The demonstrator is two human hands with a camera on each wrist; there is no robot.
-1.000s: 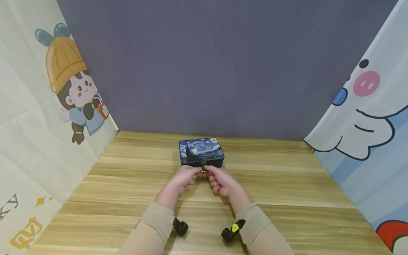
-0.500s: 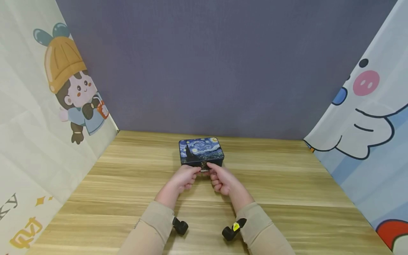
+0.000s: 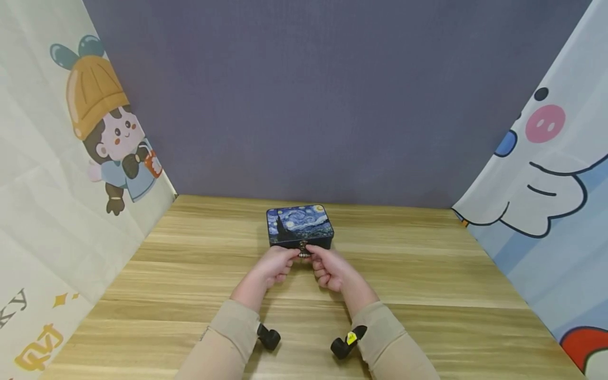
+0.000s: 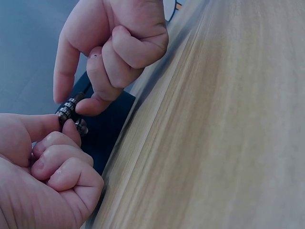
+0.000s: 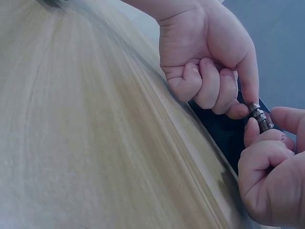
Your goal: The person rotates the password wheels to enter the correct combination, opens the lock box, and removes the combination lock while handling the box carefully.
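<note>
Beige sleeves (image 3: 235,328) angled inward over wood-grain desk (image 3: 142,316).
Left hand (image 3: 274,265), grip clamped on a dial lock (image 4: 69,108); right hand (image 3: 330,269), thumb and forefinger either side of it, touching or not I can't tell. Lock at front of closed dark box (image 3: 301,227), toward desk's far edge, night-sky painting (image 3: 306,219) on top. Grey backdrop (image 3: 304,105) behind.

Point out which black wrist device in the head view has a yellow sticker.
The right wrist's black device: its yellow sticker sets it apart. No yellow shows on the left wrist's black device.
</note>
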